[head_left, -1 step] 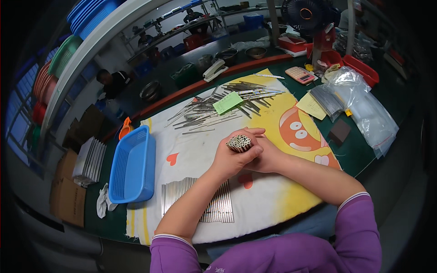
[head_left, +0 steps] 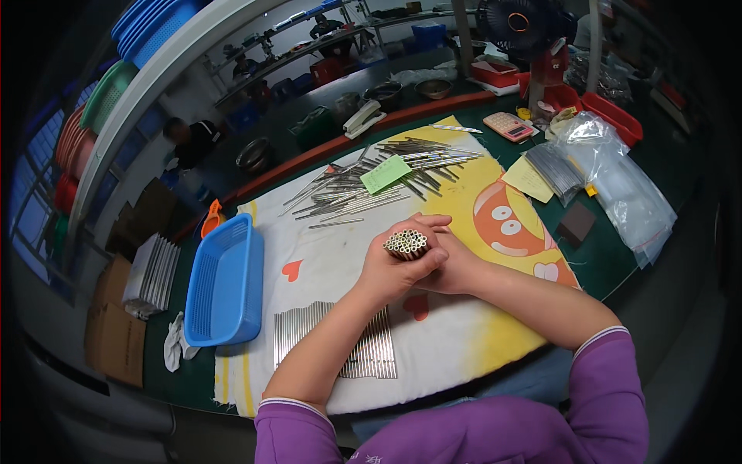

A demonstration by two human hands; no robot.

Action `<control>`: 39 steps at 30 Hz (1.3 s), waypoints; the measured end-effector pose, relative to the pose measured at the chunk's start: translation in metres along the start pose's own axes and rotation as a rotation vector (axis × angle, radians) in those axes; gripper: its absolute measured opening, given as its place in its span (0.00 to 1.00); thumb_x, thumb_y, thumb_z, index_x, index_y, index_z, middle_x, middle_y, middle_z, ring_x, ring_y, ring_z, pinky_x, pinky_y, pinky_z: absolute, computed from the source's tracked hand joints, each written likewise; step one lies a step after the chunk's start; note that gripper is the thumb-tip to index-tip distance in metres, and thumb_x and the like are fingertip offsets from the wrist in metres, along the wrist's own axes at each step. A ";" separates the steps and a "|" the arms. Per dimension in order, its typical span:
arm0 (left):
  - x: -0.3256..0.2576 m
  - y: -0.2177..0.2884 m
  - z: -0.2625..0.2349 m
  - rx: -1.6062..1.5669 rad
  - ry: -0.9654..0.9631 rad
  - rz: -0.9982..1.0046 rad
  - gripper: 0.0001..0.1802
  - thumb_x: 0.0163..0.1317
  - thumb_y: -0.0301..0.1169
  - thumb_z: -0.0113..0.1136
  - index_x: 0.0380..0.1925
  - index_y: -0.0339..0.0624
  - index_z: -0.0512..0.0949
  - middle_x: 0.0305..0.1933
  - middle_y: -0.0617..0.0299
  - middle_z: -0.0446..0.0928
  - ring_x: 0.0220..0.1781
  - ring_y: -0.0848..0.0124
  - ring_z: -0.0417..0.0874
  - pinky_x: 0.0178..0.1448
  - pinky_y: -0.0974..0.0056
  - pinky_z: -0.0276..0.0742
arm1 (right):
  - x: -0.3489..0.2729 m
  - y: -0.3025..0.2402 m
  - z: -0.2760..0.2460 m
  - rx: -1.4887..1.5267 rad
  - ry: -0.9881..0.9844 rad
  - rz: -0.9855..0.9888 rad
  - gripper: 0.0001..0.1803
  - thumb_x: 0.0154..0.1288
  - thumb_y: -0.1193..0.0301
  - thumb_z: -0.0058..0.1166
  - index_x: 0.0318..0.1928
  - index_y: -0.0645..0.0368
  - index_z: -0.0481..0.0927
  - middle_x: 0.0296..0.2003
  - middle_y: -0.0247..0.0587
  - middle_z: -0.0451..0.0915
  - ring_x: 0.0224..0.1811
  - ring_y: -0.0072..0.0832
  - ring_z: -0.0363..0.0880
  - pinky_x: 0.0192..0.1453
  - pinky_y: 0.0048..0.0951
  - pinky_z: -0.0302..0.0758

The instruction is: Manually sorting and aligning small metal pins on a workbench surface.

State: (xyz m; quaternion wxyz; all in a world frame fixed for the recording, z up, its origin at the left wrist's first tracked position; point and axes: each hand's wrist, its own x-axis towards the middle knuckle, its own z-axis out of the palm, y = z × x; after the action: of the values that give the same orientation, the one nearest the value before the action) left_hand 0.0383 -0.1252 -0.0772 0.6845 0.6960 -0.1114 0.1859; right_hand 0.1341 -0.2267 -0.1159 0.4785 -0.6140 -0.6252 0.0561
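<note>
A tight bundle of thin metal tubes (head_left: 406, 244) stands in my hands over the middle of the cloth, its open ends facing up. My left hand (head_left: 389, 272) is closed round the bundle from the left, thumb across the front. Pressed against it from the right, my right hand (head_left: 456, 264) is closed on the same bundle; most of its fingers are hidden. Under my left forearm lies a neat row of metal tubes (head_left: 309, 329), partly covered. Farther off is a loose pile of metal tubes (head_left: 340, 189) with a green paper slip (head_left: 386, 174) on top.
A white and yellow cloth (head_left: 255, 387) covers the table. To the left stands a blue plastic basket (head_left: 251, 282), with an orange tool (head_left: 212, 220) behind it. Clear plastic bags (head_left: 630, 197), a dark block (head_left: 576, 223) and a pink calculator (head_left: 508, 126) lie at the right. A stapler (head_left: 363, 120) sits beyond the pile.
</note>
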 end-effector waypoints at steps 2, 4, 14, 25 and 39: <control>-0.002 -0.006 -0.001 0.036 -0.010 0.032 0.05 0.55 0.23 0.62 0.29 0.36 0.75 0.48 0.53 0.78 0.53 0.66 0.76 0.52 0.65 0.72 | -0.002 0.000 0.002 -0.041 -0.004 -0.015 0.17 0.48 0.65 0.62 0.41 0.51 0.77 0.40 0.37 0.79 0.47 0.39 0.76 0.56 0.38 0.67; -0.002 -0.019 -0.004 0.106 0.089 -0.272 0.05 0.57 0.24 0.61 0.30 0.36 0.75 0.48 0.51 0.78 0.52 0.68 0.76 0.52 0.67 0.72 | 0.000 -0.002 -0.001 0.111 -0.113 0.164 0.17 0.48 0.62 0.61 0.41 0.49 0.77 0.42 0.36 0.79 0.50 0.38 0.74 0.58 0.39 0.64; 0.003 -0.017 -0.006 -0.048 0.048 -0.090 0.08 0.64 0.27 0.56 0.28 0.39 0.68 0.24 0.63 0.73 0.55 0.60 0.75 0.54 0.60 0.70 | 0.002 0.003 -0.001 0.016 -0.136 0.288 0.19 0.53 0.56 0.58 0.42 0.52 0.78 0.39 0.40 0.81 0.45 0.41 0.78 0.52 0.38 0.72; -0.046 0.025 0.134 -0.165 -0.357 -0.189 0.09 0.59 0.23 0.60 0.36 0.40 0.70 0.41 0.59 0.76 0.59 0.67 0.72 0.58 0.63 0.68 | -0.150 -0.091 -0.067 0.233 -0.183 0.360 0.19 0.55 0.68 0.57 0.49 0.54 0.74 0.43 0.40 0.78 0.48 0.37 0.76 0.52 0.33 0.72; -0.129 -0.127 0.276 -0.374 -0.668 -0.430 0.04 0.56 0.25 0.61 0.29 0.40 0.75 0.37 0.61 0.78 0.59 0.62 0.73 0.59 0.62 0.68 | -0.386 -0.086 -0.023 0.101 0.140 1.044 0.17 0.51 0.63 0.60 0.41 0.56 0.79 0.37 0.43 0.82 0.42 0.37 0.81 0.45 0.32 0.77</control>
State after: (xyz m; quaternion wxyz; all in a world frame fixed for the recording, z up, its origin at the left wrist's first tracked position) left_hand 0.0029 -0.4072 -0.2444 0.7483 0.5893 -0.2113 -0.2194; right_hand 0.0062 -0.5768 -0.2515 0.4564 -0.8221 -0.1996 0.2757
